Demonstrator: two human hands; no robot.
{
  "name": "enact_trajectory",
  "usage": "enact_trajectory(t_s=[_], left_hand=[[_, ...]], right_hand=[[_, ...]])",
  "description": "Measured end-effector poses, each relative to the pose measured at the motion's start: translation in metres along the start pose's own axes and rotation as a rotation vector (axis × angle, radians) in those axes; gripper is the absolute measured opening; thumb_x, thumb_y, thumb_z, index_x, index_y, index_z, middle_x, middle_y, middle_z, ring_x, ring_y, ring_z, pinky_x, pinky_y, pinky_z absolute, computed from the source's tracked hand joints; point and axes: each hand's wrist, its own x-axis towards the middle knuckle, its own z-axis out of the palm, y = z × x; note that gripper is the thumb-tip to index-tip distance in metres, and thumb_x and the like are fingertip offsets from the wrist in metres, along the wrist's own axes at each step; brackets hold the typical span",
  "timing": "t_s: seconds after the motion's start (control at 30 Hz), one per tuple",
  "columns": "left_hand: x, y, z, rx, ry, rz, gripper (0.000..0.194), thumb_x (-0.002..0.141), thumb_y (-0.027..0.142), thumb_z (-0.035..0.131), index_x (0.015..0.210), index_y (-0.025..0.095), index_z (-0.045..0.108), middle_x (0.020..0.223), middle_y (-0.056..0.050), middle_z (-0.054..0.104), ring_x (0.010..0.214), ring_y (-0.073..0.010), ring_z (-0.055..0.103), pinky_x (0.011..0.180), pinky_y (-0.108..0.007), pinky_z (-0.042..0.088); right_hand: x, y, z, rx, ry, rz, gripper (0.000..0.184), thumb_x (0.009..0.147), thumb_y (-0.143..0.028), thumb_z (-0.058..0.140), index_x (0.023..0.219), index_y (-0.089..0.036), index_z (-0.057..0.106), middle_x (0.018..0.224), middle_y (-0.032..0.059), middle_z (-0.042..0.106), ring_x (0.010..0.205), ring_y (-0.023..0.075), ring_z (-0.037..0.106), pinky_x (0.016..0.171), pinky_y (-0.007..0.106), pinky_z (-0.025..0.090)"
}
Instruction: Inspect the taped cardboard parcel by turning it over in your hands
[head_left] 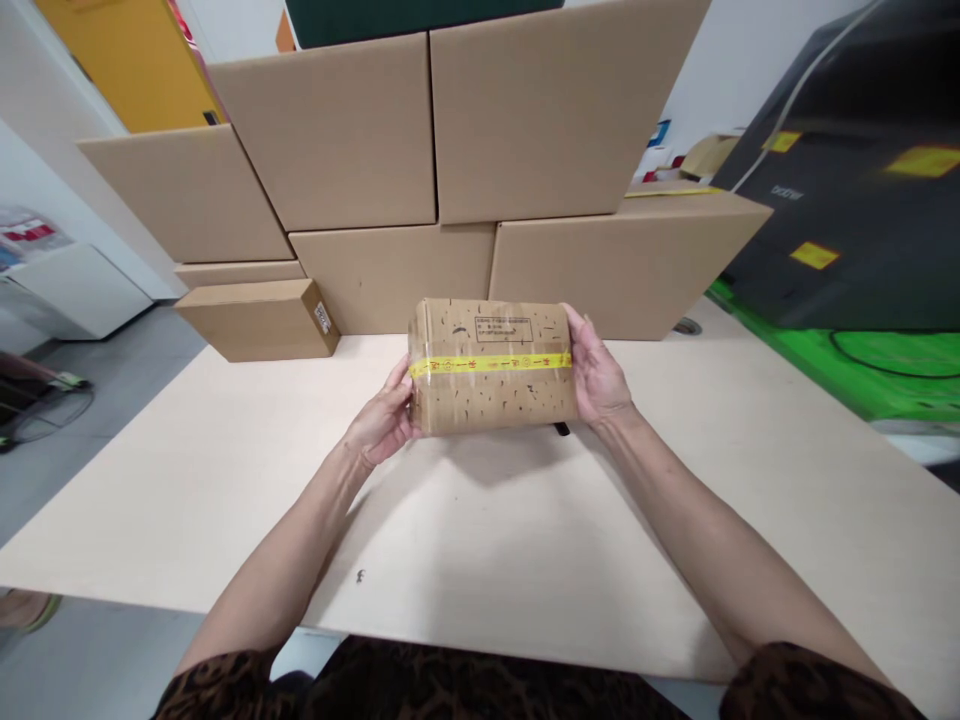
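Between my two hands is a small cardboard box [491, 400], held above the pale table [465, 560]. A yellow tape strip with red print runs across it, and dark flecks and a printed rectangle mark its face. My left hand [386, 415] grips the box's left end, fingers partly behind it. At the right end, my right hand [596, 370] presses with its palm and fingers. A small black object [562, 429] pokes out below the box's lower right edge; most of it is hidden.
Large cardboard boxes [525, 120] are stacked along the table's back. A smaller closed carton [259, 320] with a label lies at the back left. On the right stands a big dark machine [847, 220] with yellow stickers, above a bright green surface [870, 375].
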Motion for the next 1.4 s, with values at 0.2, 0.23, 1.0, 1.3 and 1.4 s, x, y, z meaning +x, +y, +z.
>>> enact_trajectory(t_s=[0.2, 0.23, 1.0, 1.3, 1.4], left_hand=[[-0.001, -0.003, 0.013, 0.129, 0.068, 0.256, 0.060, 0.083, 0.046, 0.088, 0.137, 0.030, 0.068, 0.147, -0.006, 0.068, 0.133, -0.0257, 0.066, 0.111, -0.039, 0.058], [0.000, -0.004, 0.013, 0.162, 0.082, 0.300, 0.059, 0.082, 0.049, 0.088, 0.133, 0.029, 0.070, 0.148, -0.007, 0.067, 0.138, -0.0271, 0.063, 0.114, -0.039, 0.055], [-0.004, -0.034, 0.013, 0.733, -0.050, 0.630, 0.138, 0.065, 0.058, 0.097, 0.172, 0.041, 0.012, 0.184, -0.013, 0.004, 0.169, -0.0417, 0.009, 0.134, -0.063, 0.020], [-0.013, -0.033, 0.029, 0.281, -0.351, 0.190, 0.118, 0.070, 0.061, 0.094, 0.168, 0.036, 0.032, 0.175, -0.012, 0.037, 0.162, -0.0395, 0.036, 0.127, -0.053, 0.041], [-0.013, -0.031, 0.031, 0.213, -0.306, 0.166, 0.109, 0.072, 0.072, 0.086, 0.163, 0.033, 0.042, 0.164, -0.014, 0.053, 0.154, -0.0414, 0.047, 0.119, -0.054, 0.049]], right_hand=[[0.002, 0.002, 0.003, 0.082, 0.000, -0.041, 0.044, 0.084, -0.068, 0.074, 0.117, -0.038, 0.071, 0.142, -0.0021, 0.071, 0.147, 0.0278, 0.055, 0.116, 0.053, 0.053], [0.002, 0.003, 0.004, 0.099, 0.011, -0.017, 0.043, 0.084, -0.068, 0.074, 0.114, -0.038, 0.071, 0.137, -0.0016, 0.074, 0.144, 0.0276, 0.058, 0.114, 0.052, 0.055], [-0.018, 0.017, 0.011, 0.350, 0.043, 0.417, 0.031, 0.093, -0.059, 0.064, 0.101, -0.031, 0.077, 0.103, 0.0024, 0.086, 0.129, 0.0316, 0.073, 0.111, 0.055, 0.058], [-0.024, 0.010, 0.017, 0.175, -0.081, 0.304, 0.038, 0.078, -0.069, 0.075, 0.093, -0.033, 0.077, 0.101, 0.0033, 0.085, 0.130, 0.0380, 0.071, 0.105, 0.061, 0.061], [-0.022, 0.009, 0.018, 0.157, -0.067, 0.327, 0.048, 0.079, -0.077, 0.071, 0.098, -0.033, 0.078, 0.101, 0.0037, 0.085, 0.129, 0.0374, 0.072, 0.106, 0.061, 0.061]])
